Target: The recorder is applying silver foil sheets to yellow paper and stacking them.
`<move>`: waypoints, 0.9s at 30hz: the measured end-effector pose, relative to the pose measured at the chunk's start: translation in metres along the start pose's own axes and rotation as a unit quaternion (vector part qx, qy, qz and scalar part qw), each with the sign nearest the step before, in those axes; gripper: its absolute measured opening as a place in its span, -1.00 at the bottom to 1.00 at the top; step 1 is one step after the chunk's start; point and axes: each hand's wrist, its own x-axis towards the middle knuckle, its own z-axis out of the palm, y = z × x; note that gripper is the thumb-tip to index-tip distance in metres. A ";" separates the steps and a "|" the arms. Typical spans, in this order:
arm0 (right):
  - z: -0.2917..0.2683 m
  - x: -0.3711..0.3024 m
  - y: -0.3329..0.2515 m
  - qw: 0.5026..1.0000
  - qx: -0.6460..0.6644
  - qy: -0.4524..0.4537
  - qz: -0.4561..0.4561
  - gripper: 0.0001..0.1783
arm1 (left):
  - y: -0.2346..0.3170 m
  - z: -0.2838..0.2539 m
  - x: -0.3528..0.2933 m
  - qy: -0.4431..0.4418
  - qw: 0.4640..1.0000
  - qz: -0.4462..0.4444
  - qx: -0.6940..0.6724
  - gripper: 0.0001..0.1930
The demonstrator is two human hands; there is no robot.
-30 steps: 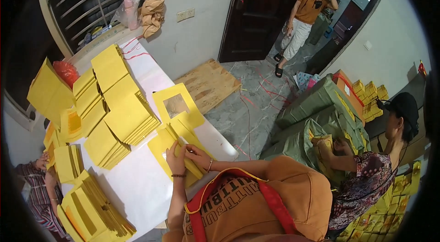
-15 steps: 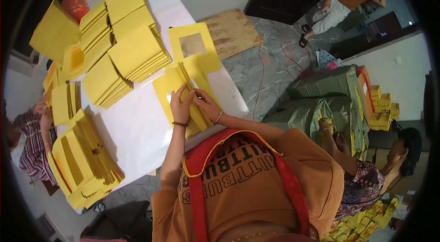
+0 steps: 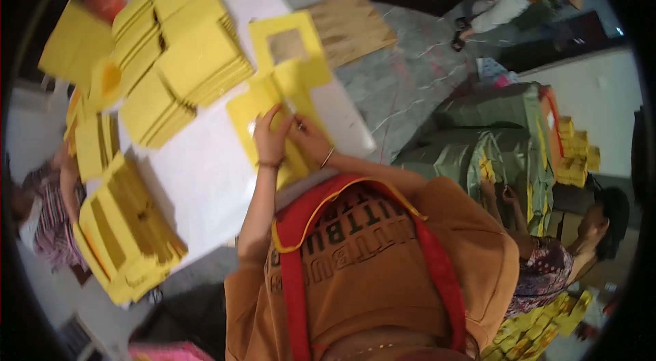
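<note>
My left hand and my right hand are close together over a folded yellow card near the table's edge. Both sets of fingers are bent and closed at its raised middle fold; motion blur hides the exact grip. Just beyond them, partly under the folded piece, lies a yellow sheet with a square opening. To my left, piles of flat yellow folded cards cover the white table. A standing bundle of yellow folded cards is at the near left.
A person in a striped top is at the table's left side. Green wrapped bales stand to the right, where another person in a dark cap handles one. A wooden board lies on the floor beyond; someone stands near the doorway.
The whole view has shifted and blurred, with the table scene slightly higher in the picture. My hands stay at the folded card's middle. The person at the bales has moved their hands.
</note>
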 end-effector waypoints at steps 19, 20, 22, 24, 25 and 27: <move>-0.002 -0.006 -0.018 0.978 0.199 -0.030 -0.049 -0.50 | 0.003 -0.005 -0.003 -0.001 0.997 -0.052 -0.051 -0.70; -0.004 -0.003 -0.014 0.983 0.164 -0.024 -0.075 -0.47 | -0.001 -0.005 -0.005 0.003 0.997 -0.054 -0.049 -0.70; -0.004 -0.002 -0.015 0.986 0.128 -0.026 -0.099 -0.44 | -0.018 -0.003 -0.006 0.022 0.997 0.015 -0.079 -0.59; -0.007 -0.004 -0.023 0.989 0.117 -0.038 -0.083 -0.46 | -0.001 -0.005 -0.007 0.028 0.991 -0.031 -0.129 -0.53; -0.013 -0.001 -0.019 0.989 0.118 -0.039 -0.081 -0.46 | 0.007 -0.005 -0.007 0.032 0.980 -0.074 -0.179 -0.46; -0.020 0.006 -0.018 0.981 0.119 -0.152 0.005 -0.54 | 0.001 -0.002 -0.010 0.044 0.971 -0.074 -0.223 -0.44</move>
